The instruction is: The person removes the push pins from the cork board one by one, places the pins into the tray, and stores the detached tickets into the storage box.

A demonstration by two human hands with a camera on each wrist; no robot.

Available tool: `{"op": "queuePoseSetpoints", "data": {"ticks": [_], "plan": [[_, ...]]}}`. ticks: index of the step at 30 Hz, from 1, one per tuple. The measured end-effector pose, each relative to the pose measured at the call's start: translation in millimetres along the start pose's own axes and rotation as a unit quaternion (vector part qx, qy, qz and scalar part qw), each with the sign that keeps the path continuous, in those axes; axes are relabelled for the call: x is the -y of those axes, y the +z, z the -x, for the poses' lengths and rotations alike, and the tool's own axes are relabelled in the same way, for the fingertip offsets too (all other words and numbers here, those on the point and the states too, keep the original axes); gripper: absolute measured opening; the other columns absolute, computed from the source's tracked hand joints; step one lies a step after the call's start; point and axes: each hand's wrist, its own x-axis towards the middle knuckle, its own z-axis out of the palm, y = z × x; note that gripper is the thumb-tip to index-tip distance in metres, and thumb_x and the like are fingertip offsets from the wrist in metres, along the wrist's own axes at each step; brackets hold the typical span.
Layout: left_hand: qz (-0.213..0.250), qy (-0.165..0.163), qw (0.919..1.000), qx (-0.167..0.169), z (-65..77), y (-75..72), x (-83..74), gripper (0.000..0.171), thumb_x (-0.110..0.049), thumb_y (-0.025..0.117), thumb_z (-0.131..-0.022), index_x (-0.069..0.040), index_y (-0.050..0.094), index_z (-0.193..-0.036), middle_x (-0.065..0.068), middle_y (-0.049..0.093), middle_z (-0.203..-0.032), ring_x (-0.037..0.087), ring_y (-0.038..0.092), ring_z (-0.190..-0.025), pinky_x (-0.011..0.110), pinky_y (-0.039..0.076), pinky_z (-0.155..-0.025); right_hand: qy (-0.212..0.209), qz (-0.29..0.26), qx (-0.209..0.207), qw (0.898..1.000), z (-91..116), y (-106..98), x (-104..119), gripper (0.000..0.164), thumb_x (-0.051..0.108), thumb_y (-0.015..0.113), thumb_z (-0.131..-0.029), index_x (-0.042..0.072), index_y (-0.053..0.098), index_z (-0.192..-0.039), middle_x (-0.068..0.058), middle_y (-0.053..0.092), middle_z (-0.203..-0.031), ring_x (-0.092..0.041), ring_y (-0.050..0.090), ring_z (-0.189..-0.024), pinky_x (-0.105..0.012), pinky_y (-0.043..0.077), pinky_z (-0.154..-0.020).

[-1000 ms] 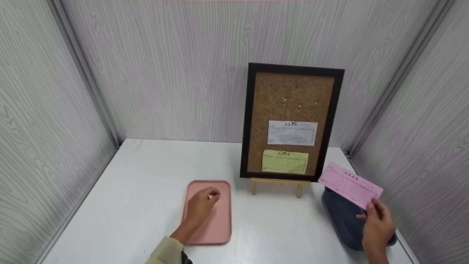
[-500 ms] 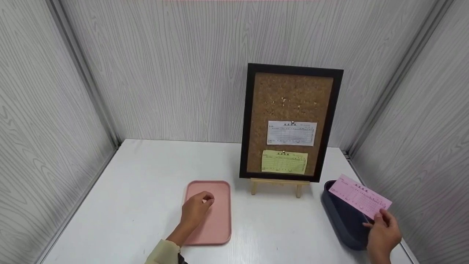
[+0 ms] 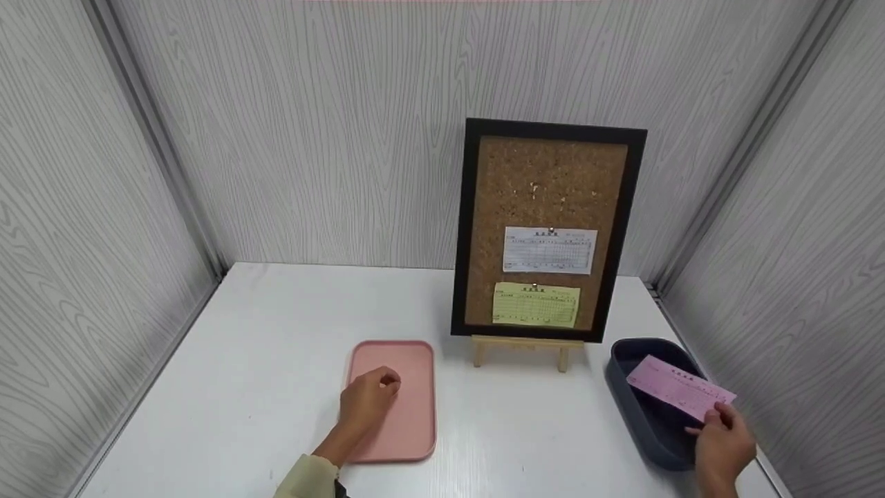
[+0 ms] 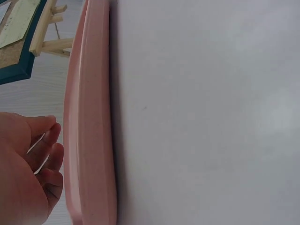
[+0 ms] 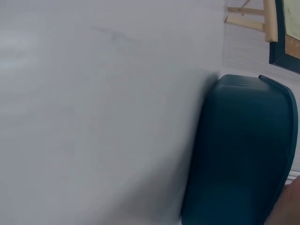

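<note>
My right hand pinches one corner of a pink printed receipt slip. The slip slants over the dark blue bin, within its rim as seen from above. My left hand hovers over a pink tray, its fingers bent and the thumb tip meeting the index finger. In the left wrist view, that hand is beside the tray's wall; whether something tiny sits between the fingertips is hidden. The right wrist view shows mostly the bin's side, with only a bit of the hand.
A black-framed cork board stands on a small wooden easel behind the tray and bin. Pinned to it are a white slip and a yellow-green slip. Wood-grain panels enclose the white table.
The right hand has lowered the pink slip from beside the board to over the blue bin. My left hand has drifted slightly left and toward me above the tray.
</note>
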Motion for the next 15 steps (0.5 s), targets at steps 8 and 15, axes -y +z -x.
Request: {"op": "queuePoseSetpoints", "data": {"ticks": [8, 15], "plan": [[0.002, 0.000, 0.9997, 0.024, 1.6, 1.6, -0.1, 0.007, -0.018, 0.067, -0.096, -0.020, 0.073, -0.095, -0.007, 0.073, -0.093, 0.011, 0.065, -0.084, 0.041, 0.053, -0.080, -0.046, 0.048, 0.039, 0.997, -2.1, -1.6, -2.5, 0.035, 0.006, 0.047, -0.103, -0.013, 0.055, -0.132, -0.027, 0.058, -0.116, 0.008, 0.057, -0.047, -0.016, 0.052, -0.052], [-0.005, 0.005, 0.9995, 0.031, 3.3, 5.5, 1.4, 0.008, -0.018, 0.066, -0.096, -0.022, 0.073, -0.096, -0.009, 0.072, -0.094, 0.011, 0.064, -0.086, 0.040, 0.054, -0.083, -0.049, 0.107, 0.067, 0.991, -8.2, -1.3, -4.5, 0.033, 0.007, 0.053, -0.102, -0.013, 0.058, -0.127, -0.030, 0.062, -0.110, 0.007, 0.058, -0.047, -0.019, 0.053, -0.052]]}}
